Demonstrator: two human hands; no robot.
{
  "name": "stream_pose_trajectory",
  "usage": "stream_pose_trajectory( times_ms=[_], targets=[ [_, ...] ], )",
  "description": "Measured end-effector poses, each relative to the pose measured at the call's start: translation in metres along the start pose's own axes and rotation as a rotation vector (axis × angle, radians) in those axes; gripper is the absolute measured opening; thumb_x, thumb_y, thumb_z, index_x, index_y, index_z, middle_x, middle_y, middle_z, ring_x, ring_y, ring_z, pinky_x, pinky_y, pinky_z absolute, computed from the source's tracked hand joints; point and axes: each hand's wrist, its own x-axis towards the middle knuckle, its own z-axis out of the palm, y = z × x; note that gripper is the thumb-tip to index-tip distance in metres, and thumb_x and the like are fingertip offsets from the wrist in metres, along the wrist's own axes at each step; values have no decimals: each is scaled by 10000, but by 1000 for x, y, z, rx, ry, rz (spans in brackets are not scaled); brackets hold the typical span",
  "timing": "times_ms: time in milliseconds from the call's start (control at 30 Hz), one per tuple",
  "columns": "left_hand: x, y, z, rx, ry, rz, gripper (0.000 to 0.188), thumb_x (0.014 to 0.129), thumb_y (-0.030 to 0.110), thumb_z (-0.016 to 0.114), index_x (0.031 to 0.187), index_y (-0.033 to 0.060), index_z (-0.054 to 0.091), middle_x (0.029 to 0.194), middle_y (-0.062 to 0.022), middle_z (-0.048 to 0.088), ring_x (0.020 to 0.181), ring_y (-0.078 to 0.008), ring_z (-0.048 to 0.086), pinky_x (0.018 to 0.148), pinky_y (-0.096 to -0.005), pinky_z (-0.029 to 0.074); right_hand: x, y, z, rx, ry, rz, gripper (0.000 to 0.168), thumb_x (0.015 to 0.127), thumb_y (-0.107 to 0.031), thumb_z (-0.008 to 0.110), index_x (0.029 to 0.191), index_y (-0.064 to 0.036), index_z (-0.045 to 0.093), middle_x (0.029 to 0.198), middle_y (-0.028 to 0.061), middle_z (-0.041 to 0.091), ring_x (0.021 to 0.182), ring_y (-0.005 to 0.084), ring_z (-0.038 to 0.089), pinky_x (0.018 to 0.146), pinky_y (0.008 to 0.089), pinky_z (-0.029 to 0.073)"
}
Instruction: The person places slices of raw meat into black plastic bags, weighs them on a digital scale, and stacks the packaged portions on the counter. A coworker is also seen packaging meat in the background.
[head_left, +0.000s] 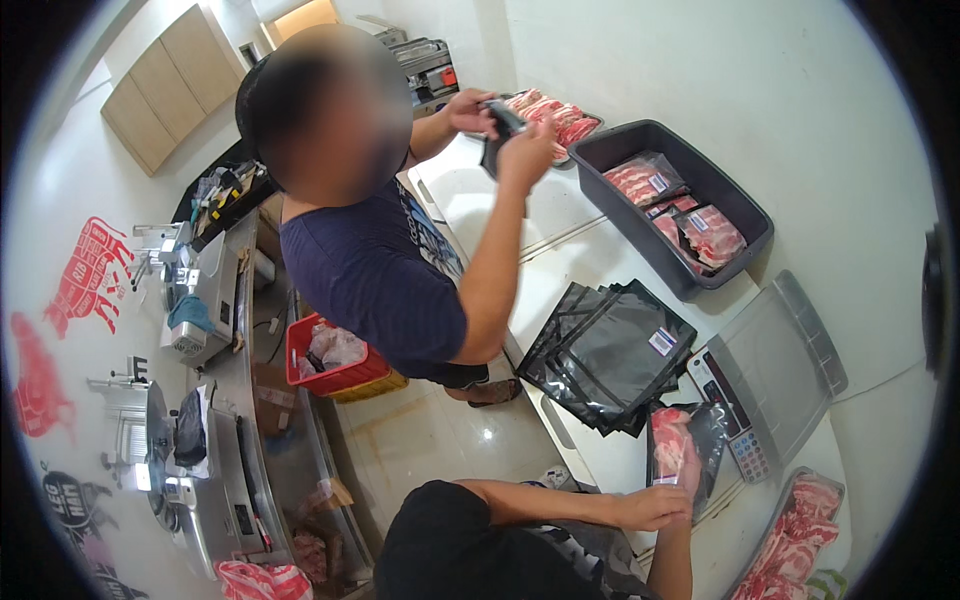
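My right hand is around a portion of sliced raw meat at a black-backed plastic bag with a clear front. Whether the hand is inside the bag cannot be told. My left hand lies across my right wrist, by the lower end of the bag; its fingertips are partly hidden. Just beyond them, a stack of flat black-and-clear bags is fanned out on the white worktop, the top one bearing a label. A digital scale stands to the right of the bag.
A grey plastic tub holds labelled meat packs. A translucent lid lies over the scale. Trays of sliced meat sit at both ends. Another person stands at left holding a dark packet. Behind are meat slicers and a red crate.
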Motion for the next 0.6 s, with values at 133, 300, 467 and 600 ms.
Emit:
stream_pose_trajectory(
  times_ms=[133,300,467,600],
  targets=[
    [11,48,-6,-53,-82,115,180,950,84,693,1099,-12,662,1033,-170,636,1012,-379,634,906,-467,530,-49,-25,8,-616,-15,-149,560,1055,-209,589,1552,26,480,1492,187,582,1253,292,648,1078,390,532],
    [12,30,-16,-20,-52,9,206,906,189,813,1009,34,722,993,-129,717,918,-336,700,858,-440,575,-55,13,-88,227,-213,62,769,1003,-146,582,1672,25,244,1619,233,447,1453,349,509,1228,442,409],
    [12,-2,-54,206,202,-200,70,908,56,743,971,56,775,989,-116,738,942,-321,684,858,-423,544,-89,-3,-34,23,64,-53,691,977,-58,604,1629,4,384,1645,192,447,1431,299,542,1205,399,430],
    [25,-27,-71,461,87,-199,223,917,66,710,1121,90,794,1181,-119,674,1136,-345,607,958,-455,484,-92,19,-69,-701,73,-180,648,977,26,611,1604,-35,459,1637,143,486,1511,319,467,1231,358,359]
  ],
)
